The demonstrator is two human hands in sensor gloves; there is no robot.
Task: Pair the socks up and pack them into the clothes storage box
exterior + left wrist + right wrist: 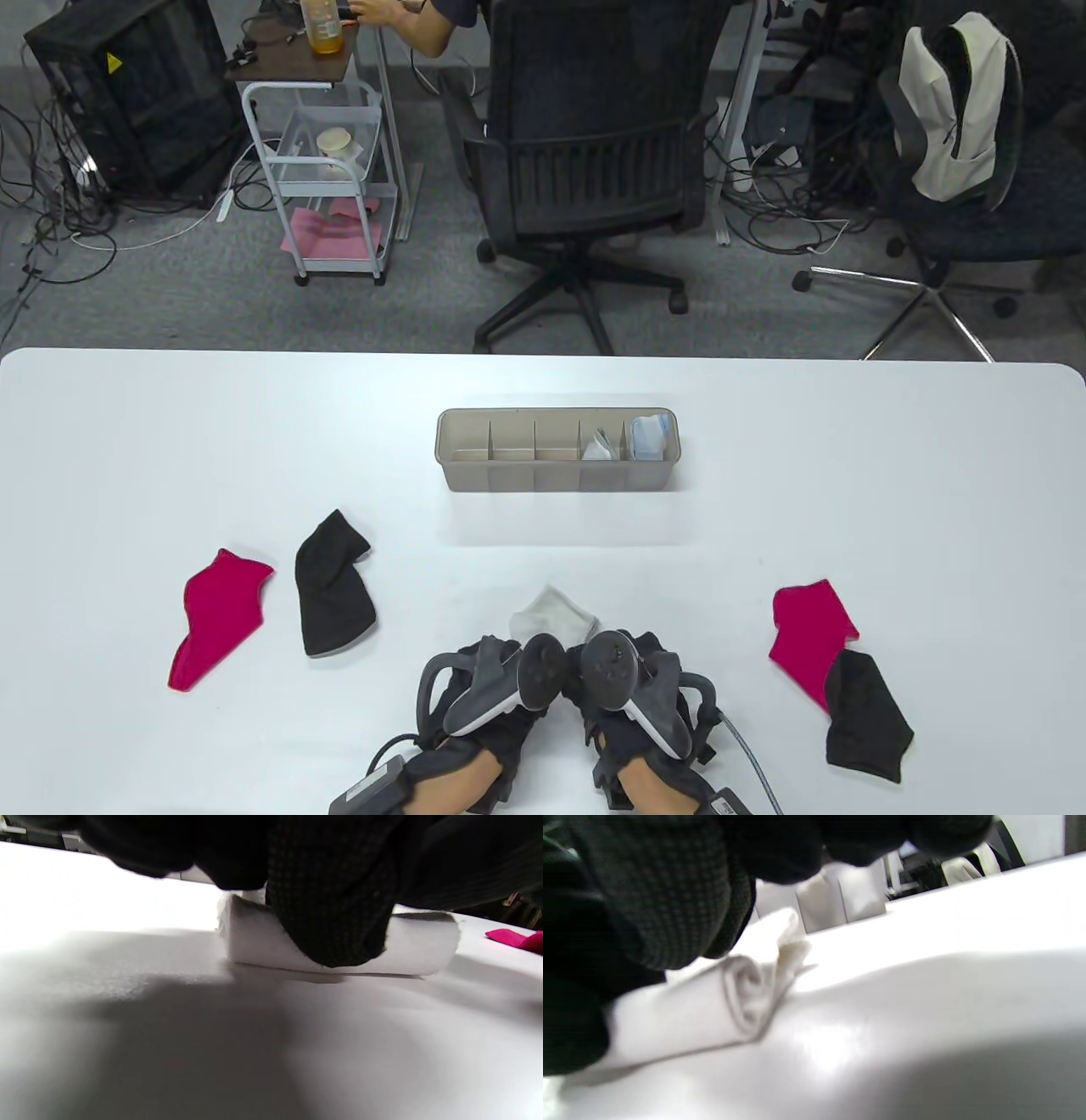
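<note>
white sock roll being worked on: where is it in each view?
Table view: white sock roll at bottom centre, just beyond both hands.
Left wrist view: centre, lying on the table under the left hand's fingers.
Right wrist view: left of centre, spiral end showing, under the right hand's fingers.
Shared landmark: the white table.

On the white table (848,441): a divided storage box (557,478), two pink socks (216,617) (806,637), two black socks (333,586) (865,717), a rolled white sock (556,618).

No words or numbers legible — only a yellow warning sign (111,61) on the black cabinet (127,102).
</note>
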